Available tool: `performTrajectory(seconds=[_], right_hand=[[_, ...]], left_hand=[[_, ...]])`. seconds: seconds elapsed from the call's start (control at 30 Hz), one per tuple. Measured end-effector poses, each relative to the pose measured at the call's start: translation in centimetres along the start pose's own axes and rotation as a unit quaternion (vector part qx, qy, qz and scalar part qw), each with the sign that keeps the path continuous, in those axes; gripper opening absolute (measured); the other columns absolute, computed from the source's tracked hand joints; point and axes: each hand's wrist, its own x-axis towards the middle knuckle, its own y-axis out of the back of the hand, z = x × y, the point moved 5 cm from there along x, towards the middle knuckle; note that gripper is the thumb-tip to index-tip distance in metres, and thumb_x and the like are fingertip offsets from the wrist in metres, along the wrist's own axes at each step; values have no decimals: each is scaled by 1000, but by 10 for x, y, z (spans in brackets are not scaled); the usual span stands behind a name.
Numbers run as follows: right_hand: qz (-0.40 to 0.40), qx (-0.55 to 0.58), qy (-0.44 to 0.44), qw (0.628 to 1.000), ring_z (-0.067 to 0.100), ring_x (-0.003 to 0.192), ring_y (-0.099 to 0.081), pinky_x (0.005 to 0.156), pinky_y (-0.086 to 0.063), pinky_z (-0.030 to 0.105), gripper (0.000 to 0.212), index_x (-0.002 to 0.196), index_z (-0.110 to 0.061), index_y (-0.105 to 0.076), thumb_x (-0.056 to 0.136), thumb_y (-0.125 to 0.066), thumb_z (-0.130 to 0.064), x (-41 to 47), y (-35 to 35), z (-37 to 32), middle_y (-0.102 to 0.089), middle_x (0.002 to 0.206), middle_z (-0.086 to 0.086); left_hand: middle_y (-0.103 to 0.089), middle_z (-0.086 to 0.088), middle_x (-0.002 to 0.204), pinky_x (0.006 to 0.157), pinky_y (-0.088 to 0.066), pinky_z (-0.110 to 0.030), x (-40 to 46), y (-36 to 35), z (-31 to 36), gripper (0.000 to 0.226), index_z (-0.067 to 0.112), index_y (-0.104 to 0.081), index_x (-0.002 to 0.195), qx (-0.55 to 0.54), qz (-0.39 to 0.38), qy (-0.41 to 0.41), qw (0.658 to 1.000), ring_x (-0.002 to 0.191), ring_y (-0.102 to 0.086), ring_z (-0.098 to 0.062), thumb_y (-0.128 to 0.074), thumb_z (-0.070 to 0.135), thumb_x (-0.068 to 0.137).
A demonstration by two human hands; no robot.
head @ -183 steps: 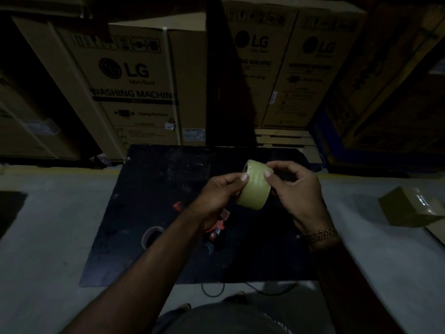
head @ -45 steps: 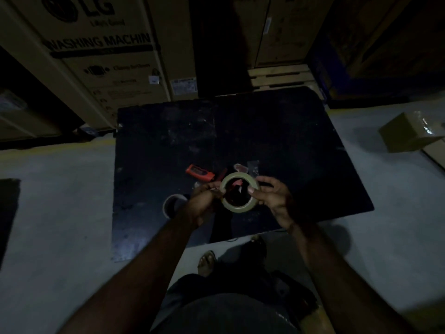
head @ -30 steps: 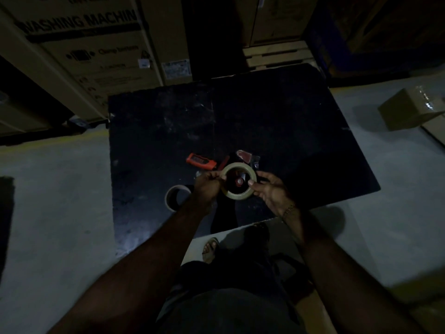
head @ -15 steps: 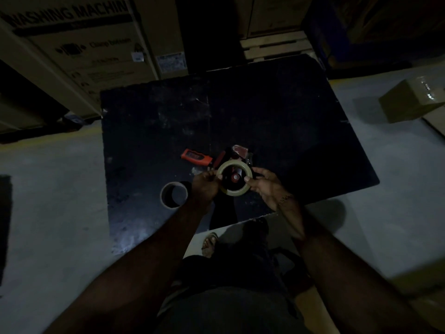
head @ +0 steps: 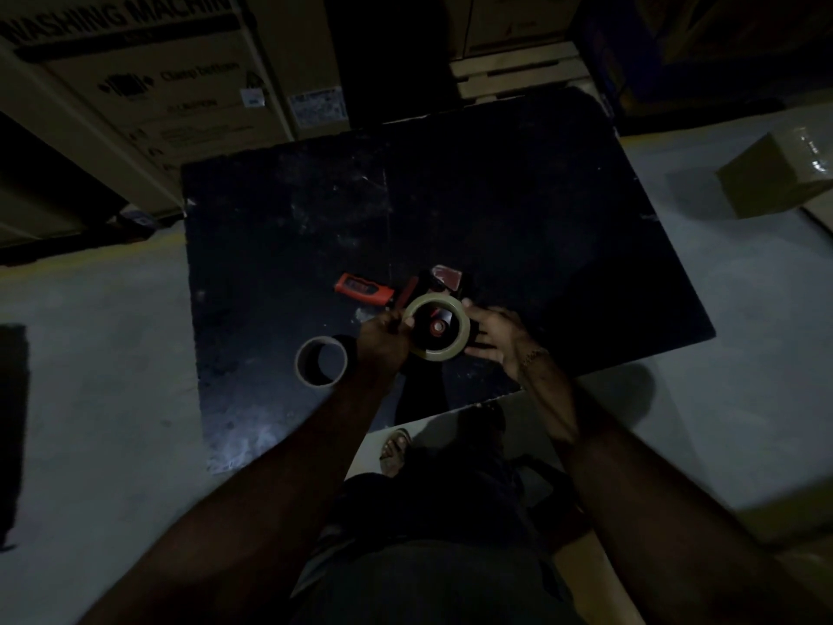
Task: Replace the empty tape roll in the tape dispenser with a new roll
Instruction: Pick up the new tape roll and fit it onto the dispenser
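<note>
Stacked cardboard boxes (head: 148, 83) are lining the back of a dim storeroom, and a black board (head: 496, 196) is lying flat on the grey floor as the work surface. Near its front edge the tape dispenser (head: 444, 281) is lying on its side, its red hub showing through the hole of the new roll (head: 459, 342). A second ago the roll was being held higher and nearer the person – now it is being lowered onto that hub, so seating it looks like the step in hand. The left hand (head: 381, 345) is pinching the roll's left rim, the right hand (head: 498, 338) is gripping its right side. The empty core (head: 301, 364) is standing just left of the left hand – already out.
</note>
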Motion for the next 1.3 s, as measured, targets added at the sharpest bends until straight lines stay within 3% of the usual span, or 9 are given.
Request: performTrajectory(seconds=[0.2, 0.3, 0.47, 0.6, 0.73, 0.83, 1.0, 1.13, 1.3], right_hand=[[53, -27, 54, 997, 31, 120, -66, 74, -63, 36, 70, 138, -5, -54, 79, -90, -18, 3, 5, 7, -57, 140, 18], [57, 0, 46, 997, 35, 123, -63, 77, -62, 37, 74, 141, -2, -50, 80, -89, -14, 4, 9, 11, -49, 144, 20], [60, 5, 39, 997, 39, 121, -66, 58, -63, 26, 73, 136, -1, -49, 78, -91, -14, 5, 8, 13, -52, 145, 27], [73, -4, 33, 997, 40, 117, -68, 62, -63, 32, 67, 127, -5, -52, 76, -93, -14, 8, 9, 17, -53, 141, 26], [78, -18, 24, 996, 37, 112, -71, 69, -62, 35, 71, 133, -2, -53, 76, -93, -18, 9, 9, 18, -56, 124, 17], [82, -44, 21, 995, 33, 104, -75, 68, -63, 32, 70, 130, -5, -56, 75, -94, -25, 13, 13, 20, -67, 108, 13], [100, -102, 39, 989, 27, 89, -76, 79, -66, 43, 68, 123, -6, -64, 69, -97, -33, 18, 17, 21, -73, 90, 9], [143, -188, 69, 969, 27, 92, -76, 82, -66, 48, 57, 100, -14, -68, 60, -100, -39, 18, 15, 13, -76, 99, 9], [138, -200, 91, 966, 26, 97, -75, 88, -64, 45, 51, 105, -15, -71, 68, -96, -37, 17, 11, 17, -76, 103, 9]], left_hand=[[-79, -13, 95, 94, -61, -52, -13, 3, 11, 7, 18, -83, 93, -46, 13, -7, 999, 87, -77, -16, -77, 20, 96], [-83, -9, 95, 92, -63, -53, 4, 2, -20, 27, 27, -85, 88, -40, 5, 22, 999, 98, -80, -30, -81, 52, 80], [-73, 23, 60, 85, -57, -36, 1, 3, -1, 38, 27, -78, 66, -63, -2, 44, 997, 63, -68, 14, -77, 1, 93], [-69, 27, 56, 72, -58, -22, 9, 1, -5, 21, 22, -84, 82, -44, -10, 89, 995, 56, -65, 15, -78, 5, 94], [-75, 23, 65, 88, -58, -40, 21, -1, -25, 44, 36, -80, 58, -44, 5, 56, 997, 67, -70, 11, -83, 5, 89], [-79, 14, 71, 83, -57, -35, 18, -2, -19, 16, 17, -80, 75, 11, 6, 72, 997, 72, -71, 6, -84, 16, 90], [-71, 0, 81, 80, -56, -25, 5, 7, 4, 35, -3, -77, 117, 34, 1, 128, 991, 82, -70, -17, -81, 21, 92], [-73, -22, 117, 59, -46, -4, 3, 11, 26, 37, -8, -68, 127, 146, 25, 59, 987, 127, -62, -47, -68, 20, 103], [-57, -28, 132, 107, -38, -58, 13, 16, 40, 86, 5, -57, 132, 449, 56, -198, 870, 123, -53, -49, -58, 77, 85]])
